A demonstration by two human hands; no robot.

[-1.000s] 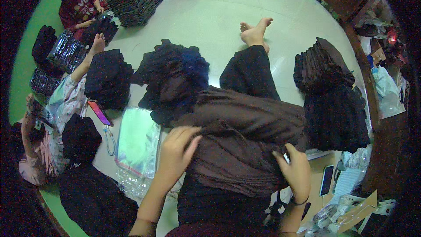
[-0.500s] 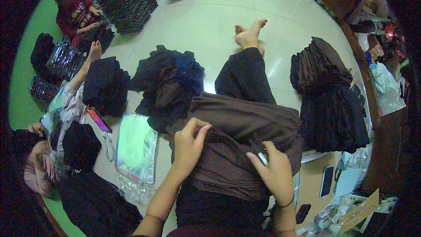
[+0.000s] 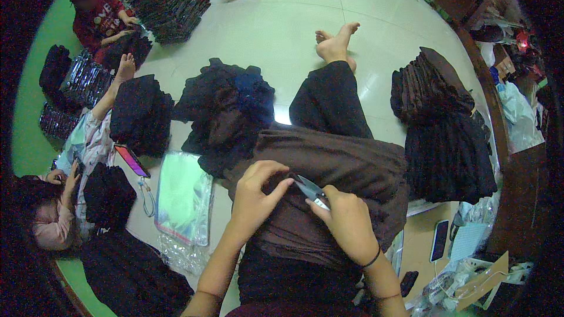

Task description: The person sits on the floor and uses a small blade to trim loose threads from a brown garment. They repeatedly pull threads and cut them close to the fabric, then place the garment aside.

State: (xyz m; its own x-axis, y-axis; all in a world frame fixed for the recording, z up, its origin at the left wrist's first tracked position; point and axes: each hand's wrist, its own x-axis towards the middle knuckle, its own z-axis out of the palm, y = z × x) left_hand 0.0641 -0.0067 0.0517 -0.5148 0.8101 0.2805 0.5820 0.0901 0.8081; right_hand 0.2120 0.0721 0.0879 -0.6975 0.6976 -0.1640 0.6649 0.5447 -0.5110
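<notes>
A dark brown fabric piece (image 3: 335, 152) lies spread across my lap. My left hand (image 3: 257, 195) pinches a small bit of it, or a thread on it, between thumb and forefinger; which one I cannot make out. In my right hand (image 3: 348, 226) is a pair of thread snips (image 3: 309, 189), its blades pointing at the left fingertips and almost touching them. A dark band circles the right wrist. Beyond the lap, a loose heap of black, brown and navy garments (image 3: 220, 117) sits on the floor.
Folded dark garments form stacks at right (image 3: 429, 88) and left (image 3: 141, 114). Clear plastic bags (image 3: 183, 199) lie left of my lap. A phone (image 3: 439, 240) rests on cardboard at right. One person (image 3: 106, 20) sits far left; another person's arms (image 3: 64, 205) show at the left edge.
My right hand has moved left and up, bringing the snips close to the left fingertips, with the blades now in view. The left hand has shifted only slightly.
</notes>
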